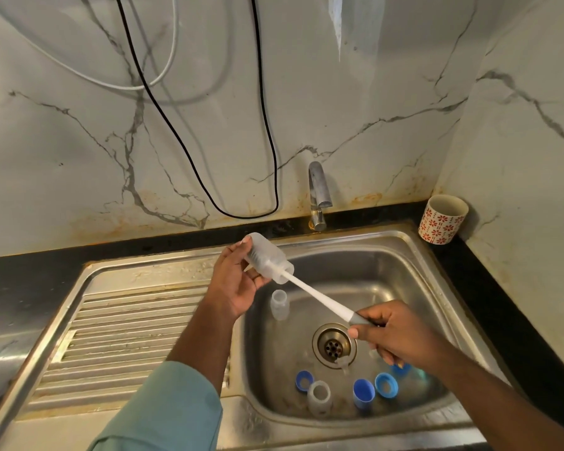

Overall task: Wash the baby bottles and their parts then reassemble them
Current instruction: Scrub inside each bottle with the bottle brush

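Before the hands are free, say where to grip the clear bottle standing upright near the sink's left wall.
Take the small clear plastic bottle round its ribbed neck, coming from above. It stands upright, mouth up, clear of the steel sink wall, so fingers fit round it.

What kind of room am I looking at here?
Most likely a home kitchen: a stainless steel sink with a ribbed draining board, a tap against a marble-look wall, and a patterned cup on the dark counter.
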`<action>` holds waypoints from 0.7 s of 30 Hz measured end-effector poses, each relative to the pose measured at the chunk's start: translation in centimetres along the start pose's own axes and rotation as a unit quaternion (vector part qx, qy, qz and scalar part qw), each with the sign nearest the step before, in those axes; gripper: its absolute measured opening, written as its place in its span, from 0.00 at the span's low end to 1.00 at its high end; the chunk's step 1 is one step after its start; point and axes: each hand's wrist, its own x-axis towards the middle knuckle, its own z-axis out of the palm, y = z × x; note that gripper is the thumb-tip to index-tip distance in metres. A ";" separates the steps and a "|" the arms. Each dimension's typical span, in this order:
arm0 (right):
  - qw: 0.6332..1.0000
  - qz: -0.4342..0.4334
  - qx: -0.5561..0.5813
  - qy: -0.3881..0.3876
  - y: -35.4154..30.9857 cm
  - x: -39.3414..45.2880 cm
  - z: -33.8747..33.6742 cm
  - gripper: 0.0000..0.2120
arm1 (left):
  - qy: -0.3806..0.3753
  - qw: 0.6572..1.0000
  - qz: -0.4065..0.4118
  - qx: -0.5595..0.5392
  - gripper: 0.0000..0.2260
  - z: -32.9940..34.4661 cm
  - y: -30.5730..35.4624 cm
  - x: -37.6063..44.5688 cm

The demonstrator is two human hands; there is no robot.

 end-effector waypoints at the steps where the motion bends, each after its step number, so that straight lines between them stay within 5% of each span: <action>1: 1.000 -0.002 0.005 0.020 0.0 0.0 0.3 0.02 | 0.005 1.000 0.004 0.007 0.11 -0.1 0.1 -0.1; 7: 0.996 -0.012 -0.027 0.087 -0.3 0.0 4.2 0.06 | 0.071 0.993 0.091 -0.009 0.13 1.0 0.1 0.0; 12: 0.991 0.066 -0.117 -0.016 -3.5 -0.3 0.7 0.09 | 0.045 0.994 0.087 0.050 0.10 0.3 -0.2 0.8; 16: 0.983 0.118 0.000 -0.143 -5.5 -0.2 -4.8 0.12 | -0.041 0.997 0.045 -0.057 0.25 -0.6 -1.0 1.0; 19: 0.977 0.126 0.123 -0.122 -3.8 -0.2 -4.0 0.14 | -0.065 0.987 0.034 -0.141 0.38 -0.1 -1.2 0.9; 21: 0.973 0.130 0.177 -0.077 -2.4 -0.5 -1.5 0.14 | -0.043 0.988 0.057 -0.139 0.29 0.4 -1.4 0.7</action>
